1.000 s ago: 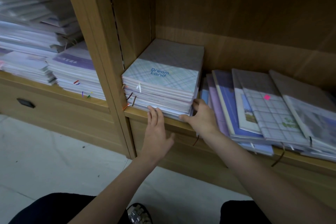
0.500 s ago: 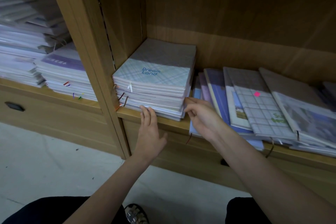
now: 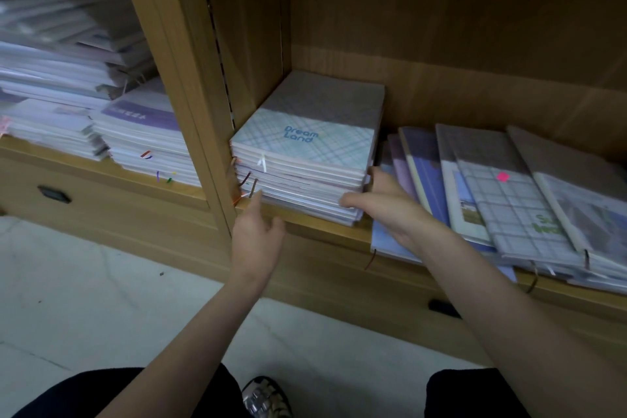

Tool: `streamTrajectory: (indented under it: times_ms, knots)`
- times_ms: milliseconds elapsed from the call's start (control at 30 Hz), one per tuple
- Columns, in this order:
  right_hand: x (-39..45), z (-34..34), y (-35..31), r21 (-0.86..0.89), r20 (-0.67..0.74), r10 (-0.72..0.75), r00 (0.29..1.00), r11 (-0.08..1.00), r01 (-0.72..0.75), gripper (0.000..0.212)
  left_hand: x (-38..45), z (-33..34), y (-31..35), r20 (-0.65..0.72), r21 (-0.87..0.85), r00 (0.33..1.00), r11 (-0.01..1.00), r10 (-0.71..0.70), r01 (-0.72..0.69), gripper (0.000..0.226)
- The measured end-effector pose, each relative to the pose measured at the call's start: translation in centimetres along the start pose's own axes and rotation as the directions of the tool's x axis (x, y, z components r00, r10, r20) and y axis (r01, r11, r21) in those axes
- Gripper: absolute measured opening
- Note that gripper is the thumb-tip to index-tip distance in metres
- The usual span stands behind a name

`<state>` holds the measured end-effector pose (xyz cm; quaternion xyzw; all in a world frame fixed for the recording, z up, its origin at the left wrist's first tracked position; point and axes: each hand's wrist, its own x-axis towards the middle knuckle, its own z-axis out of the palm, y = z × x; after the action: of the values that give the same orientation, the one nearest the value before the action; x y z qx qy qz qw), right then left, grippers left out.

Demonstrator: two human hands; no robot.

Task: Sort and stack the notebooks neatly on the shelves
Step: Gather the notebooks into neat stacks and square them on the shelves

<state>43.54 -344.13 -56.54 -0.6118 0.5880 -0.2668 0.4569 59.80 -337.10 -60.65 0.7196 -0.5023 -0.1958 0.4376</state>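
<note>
pale tiled floor, dark drawer handle

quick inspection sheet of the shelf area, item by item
surface: wooden shelf, front edge bare below the stack
job's things: Dream Land stack squared against the divider; fanned notebooks lying overlapped to its right
clutter: untidy piles in the left bay
hands: left hand open, fingertips at the stack's front lower edge; right hand open, against the stack's right corner
cables: nothing seen
surroundings: pale floor; drawer handle below the left bay
</note>
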Motion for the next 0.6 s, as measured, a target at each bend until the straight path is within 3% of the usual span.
streamTrajectory:
  times_ms: [67,167,233,367,600]
  knots:
    - [-0.1,0.1,0.5,-0.182,-0.009,-0.043,0.999,0.982,0.040,0.067,0.6,-0.5,-0.3,0.009,-0.056,0.996,0.995,-0.085,0.085,0.055]
    - [-0.5,0.1,1.7,-0.562,-0.002,-0.162,0.987,0.817,0.133,0.096,0.5,-0.4,-0.5,0.109,0.038,0.992,0.997,-0.069,0.065,0.059]
    - [-0.7,0.2,2.4,-0.634,-0.009,-0.207,0.978,0.758,0.155,0.098,0.1,0.3,-0.8,0.179,0.098,0.982,0.994,-0.058,0.041,0.060]
    - [-0.2,0.3,3.1,-0.549,-0.055,-0.182,0.982,0.827,0.122,0.087,-0.2,1.9,-1.2,0.283,0.185,0.959,0.981,0.007,-0.061,0.064]
    - [0.2,0.3,3.4,-0.224,-0.091,-0.105,0.990,0.971,0.082,0.069,0.0,2.2,-0.7,0.370,0.177,0.928,0.984,-0.037,-0.031,0.074]
